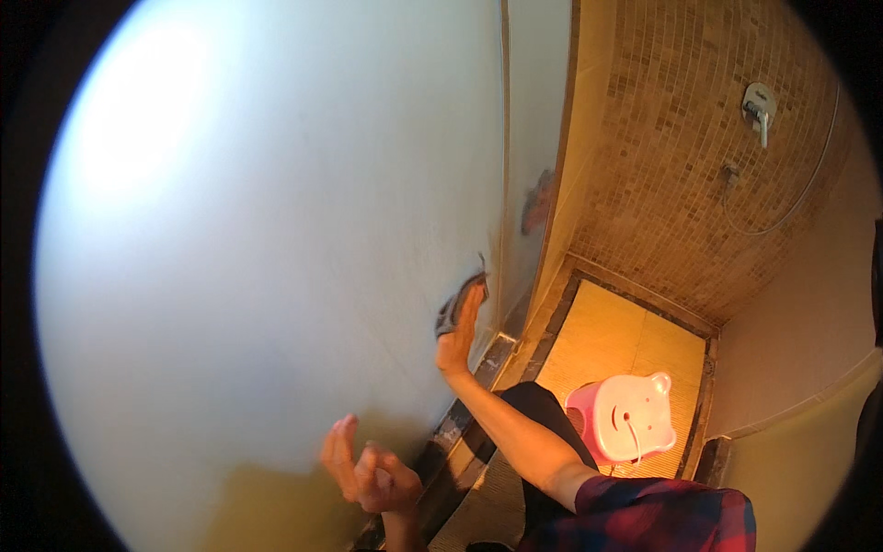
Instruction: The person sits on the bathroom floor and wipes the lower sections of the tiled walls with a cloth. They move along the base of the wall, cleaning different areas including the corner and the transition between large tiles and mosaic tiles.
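Observation:
Pressed flat against the pale frosted panel is my right hand, its fingers stretched over a dark grey cloth near the panel's right-hand edge. The cloth lies between the palm and the panel, and a thin loose end sticks up past the fingertips. My left hand is lower and further left, in front of the panel's lower part. Its fingers are half bent and apart, somewhat blurred, with nothing visible in them. A reddish plaid sleeve covers my right upper arm.
A pink bear-faced plastic stool stands on the shower floor, a pale tube across its seat. On the mosaic wall are a mixer lever and a curved shower hose. A dark stone sill runs along the panel's foot.

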`<control>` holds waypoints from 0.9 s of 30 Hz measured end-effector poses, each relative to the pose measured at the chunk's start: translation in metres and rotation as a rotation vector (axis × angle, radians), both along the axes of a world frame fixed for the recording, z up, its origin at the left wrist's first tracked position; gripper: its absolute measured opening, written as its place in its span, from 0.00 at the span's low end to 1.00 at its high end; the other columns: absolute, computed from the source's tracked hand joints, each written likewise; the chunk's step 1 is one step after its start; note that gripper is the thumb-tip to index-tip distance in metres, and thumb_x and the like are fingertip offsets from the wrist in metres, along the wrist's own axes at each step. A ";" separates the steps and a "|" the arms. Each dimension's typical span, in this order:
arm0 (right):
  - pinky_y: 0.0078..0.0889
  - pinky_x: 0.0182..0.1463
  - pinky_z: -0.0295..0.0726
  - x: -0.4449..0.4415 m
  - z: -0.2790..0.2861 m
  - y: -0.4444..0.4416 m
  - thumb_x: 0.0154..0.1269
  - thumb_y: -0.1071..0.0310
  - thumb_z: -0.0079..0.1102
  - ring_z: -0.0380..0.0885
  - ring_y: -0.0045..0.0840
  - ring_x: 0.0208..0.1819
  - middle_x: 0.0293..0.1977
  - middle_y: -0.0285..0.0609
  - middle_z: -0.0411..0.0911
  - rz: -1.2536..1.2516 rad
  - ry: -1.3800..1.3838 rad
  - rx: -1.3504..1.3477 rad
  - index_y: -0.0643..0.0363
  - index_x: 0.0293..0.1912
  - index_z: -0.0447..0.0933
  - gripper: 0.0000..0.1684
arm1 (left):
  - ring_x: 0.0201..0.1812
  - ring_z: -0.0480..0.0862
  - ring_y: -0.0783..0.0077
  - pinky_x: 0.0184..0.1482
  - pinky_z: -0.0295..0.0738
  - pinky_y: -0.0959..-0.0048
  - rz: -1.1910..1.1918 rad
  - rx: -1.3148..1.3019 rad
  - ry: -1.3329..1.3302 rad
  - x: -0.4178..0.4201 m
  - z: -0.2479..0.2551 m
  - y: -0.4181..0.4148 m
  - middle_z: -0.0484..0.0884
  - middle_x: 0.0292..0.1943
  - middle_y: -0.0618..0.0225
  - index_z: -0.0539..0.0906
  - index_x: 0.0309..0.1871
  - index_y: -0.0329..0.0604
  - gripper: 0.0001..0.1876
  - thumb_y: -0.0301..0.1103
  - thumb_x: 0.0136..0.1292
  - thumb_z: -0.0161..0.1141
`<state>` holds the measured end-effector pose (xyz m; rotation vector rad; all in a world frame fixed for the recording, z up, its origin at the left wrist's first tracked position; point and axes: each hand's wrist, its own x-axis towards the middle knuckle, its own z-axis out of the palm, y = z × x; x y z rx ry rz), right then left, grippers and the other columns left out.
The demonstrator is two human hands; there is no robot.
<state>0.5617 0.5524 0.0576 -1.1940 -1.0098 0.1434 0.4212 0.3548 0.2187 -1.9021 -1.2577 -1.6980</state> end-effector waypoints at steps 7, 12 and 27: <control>0.34 0.80 0.46 0.033 0.092 0.036 0.78 0.62 0.36 0.48 0.40 0.79 0.78 0.54 0.50 0.021 0.781 -0.518 0.63 0.77 0.49 0.34 | 0.51 0.82 0.44 0.51 0.78 0.54 -0.043 -0.260 0.057 0.024 0.121 0.007 0.84 0.51 0.49 0.72 0.31 0.37 0.07 0.13 0.54 0.51; 0.32 0.80 0.44 0.039 0.201 0.046 0.79 0.59 0.36 0.47 0.38 0.79 0.78 0.53 0.49 0.059 0.696 -0.305 0.64 0.77 0.49 0.34 | 0.49 0.82 0.46 0.49 0.78 0.56 -0.066 -0.463 -0.027 0.026 0.209 -0.010 0.84 0.51 0.51 0.76 0.35 0.34 0.06 0.13 0.58 0.53; 0.50 0.81 0.35 0.043 0.689 0.047 0.79 0.61 0.37 0.31 0.48 0.81 0.80 0.55 0.34 0.046 -0.030 0.119 0.63 0.79 0.42 0.37 | 0.51 0.83 0.49 0.48 0.78 0.59 -0.258 -0.562 0.028 0.063 0.489 -0.004 0.85 0.53 0.50 0.77 0.48 0.35 0.14 0.13 0.60 0.56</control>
